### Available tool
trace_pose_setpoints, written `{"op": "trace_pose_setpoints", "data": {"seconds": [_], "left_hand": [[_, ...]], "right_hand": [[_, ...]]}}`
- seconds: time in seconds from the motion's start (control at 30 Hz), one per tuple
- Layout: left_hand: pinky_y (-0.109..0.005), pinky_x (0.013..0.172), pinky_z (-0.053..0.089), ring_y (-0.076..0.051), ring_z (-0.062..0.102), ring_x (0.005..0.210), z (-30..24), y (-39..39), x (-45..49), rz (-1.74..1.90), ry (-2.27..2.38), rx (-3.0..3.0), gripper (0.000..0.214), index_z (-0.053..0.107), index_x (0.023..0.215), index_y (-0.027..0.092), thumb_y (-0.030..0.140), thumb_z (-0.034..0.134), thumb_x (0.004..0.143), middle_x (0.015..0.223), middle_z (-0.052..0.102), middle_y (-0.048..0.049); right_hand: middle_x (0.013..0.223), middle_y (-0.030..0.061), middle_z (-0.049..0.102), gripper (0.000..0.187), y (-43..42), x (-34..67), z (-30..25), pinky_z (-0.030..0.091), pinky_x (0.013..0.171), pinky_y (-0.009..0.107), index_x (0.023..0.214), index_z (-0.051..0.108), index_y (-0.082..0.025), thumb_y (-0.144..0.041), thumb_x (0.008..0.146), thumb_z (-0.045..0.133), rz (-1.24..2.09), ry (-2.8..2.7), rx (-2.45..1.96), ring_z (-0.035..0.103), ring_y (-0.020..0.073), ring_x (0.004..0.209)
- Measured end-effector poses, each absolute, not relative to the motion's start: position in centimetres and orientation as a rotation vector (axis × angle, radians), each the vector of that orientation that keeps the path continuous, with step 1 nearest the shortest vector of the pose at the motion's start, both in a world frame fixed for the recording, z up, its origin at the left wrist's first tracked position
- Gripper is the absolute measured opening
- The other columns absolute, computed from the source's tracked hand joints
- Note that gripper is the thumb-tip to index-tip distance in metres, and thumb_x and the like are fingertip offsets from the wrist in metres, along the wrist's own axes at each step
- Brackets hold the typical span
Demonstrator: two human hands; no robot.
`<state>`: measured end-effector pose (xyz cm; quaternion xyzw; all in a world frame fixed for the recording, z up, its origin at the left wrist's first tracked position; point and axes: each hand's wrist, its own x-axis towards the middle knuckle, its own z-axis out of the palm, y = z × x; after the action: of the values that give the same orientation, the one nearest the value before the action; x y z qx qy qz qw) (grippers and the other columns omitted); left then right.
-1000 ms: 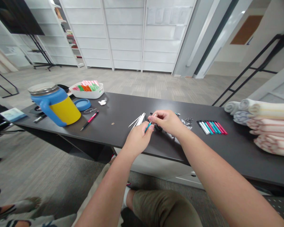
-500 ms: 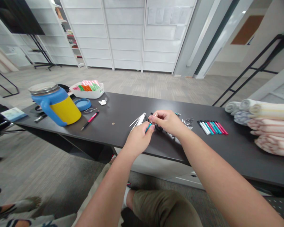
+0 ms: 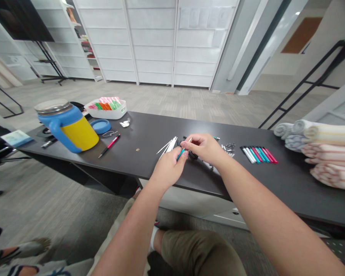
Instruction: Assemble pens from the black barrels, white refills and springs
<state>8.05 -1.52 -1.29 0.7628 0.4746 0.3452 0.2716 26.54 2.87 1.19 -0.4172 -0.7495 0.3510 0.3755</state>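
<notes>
My left hand (image 3: 168, 168) is closed in a pinch on a teal pen barrel (image 3: 180, 153) above the dark table (image 3: 149, 134). My right hand (image 3: 204, 148) pinches a thin white refill (image 3: 189, 141) at the barrel's upper end. The two hands meet over the table's middle. A loose heap of white refills (image 3: 168, 145) lies just left of them. Small black pen parts (image 3: 192, 155) sit under my right hand, partly hidden. Small metal springs and tips (image 3: 228, 148) lie to the right of it.
A row of finished pens (image 3: 258, 154) in white, teal, pink and red lies right of centre. Rolled towels (image 3: 327, 151) are stacked at the far right. At the left stand a yellow and blue jug (image 3: 70, 128), a blue lid (image 3: 100, 126), a pink pen (image 3: 109, 146) and a white tray (image 3: 106, 109).
Almost nothing differs. Both hands keep their pinch on the teal barrel and the white refill, shifting only slightly.
</notes>
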Motion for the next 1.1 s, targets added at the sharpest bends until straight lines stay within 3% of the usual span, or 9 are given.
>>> {"op": "trace_pose_setpoints", "data": {"seconds": [0.17, 0.43, 0.73, 1.1], "left_hand": [[-0.032, 0.085, 0.053, -0.024, 0.072, 0.092, -1.3, -1.5, 8.1, 0.933, 1.263, 2.057, 0.036, 0.070, 0.109, 0.024, 0.044, 0.041, 0.107, 0.098, 0.077, -0.0071], [-0.031, 0.084, 0.051, -0.023, 0.071, 0.093, -1.3, -1.5, 8.0, 0.901, 1.266, 2.076, 0.036, 0.068, 0.108, 0.024, 0.045, 0.039, 0.108, 0.099, 0.077, -0.0057], [-0.031, 0.079, 0.049, -0.022, 0.071, 0.092, -1.4, -1.6, 8.0, 0.923, 1.244, 2.085, 0.036, 0.066, 0.104, 0.025, 0.047, 0.038, 0.108, 0.099, 0.076, -0.0034], [-0.033, 0.082, 0.052, -0.025, 0.072, 0.091, -1.3, -1.6, 8.1, 0.917, 1.272, 2.085, 0.036, 0.070, 0.108, 0.022, 0.044, 0.041, 0.107, 0.098, 0.077, -0.0083]], "right_hand": [[0.070, 0.0016, 0.068, 0.046, 3.0, 26.7, 1.0, 0.042, 0.061, 0.027, 0.077, 0.072, -0.019, -0.063, 0.089, 0.069, 0.859, -1.935, -1.067, 0.056, 0.0140, 0.064], [0.058, -0.0016, 0.056, 0.057, 2.5, 26.2, 2.1, 0.033, 0.052, 0.026, 0.068, 0.062, -0.019, -0.073, 0.086, 0.066, 0.982, -1.922, -1.110, 0.046, 0.0109, 0.053], [0.061, -0.0009, 0.061, 0.055, 2.7, 26.5, 1.6, 0.035, 0.051, 0.025, 0.071, 0.063, -0.019, -0.072, 0.084, 0.069, 1.067, -1.870, -1.108, 0.047, 0.0106, 0.054], [0.066, 0.0006, 0.068, 0.047, 2.8, 26.2, 1.3, 0.037, 0.051, 0.025, 0.078, 0.067, -0.019, -0.064, 0.081, 0.077, 1.135, -1.837, -1.084, 0.053, 0.0113, 0.055]]}}
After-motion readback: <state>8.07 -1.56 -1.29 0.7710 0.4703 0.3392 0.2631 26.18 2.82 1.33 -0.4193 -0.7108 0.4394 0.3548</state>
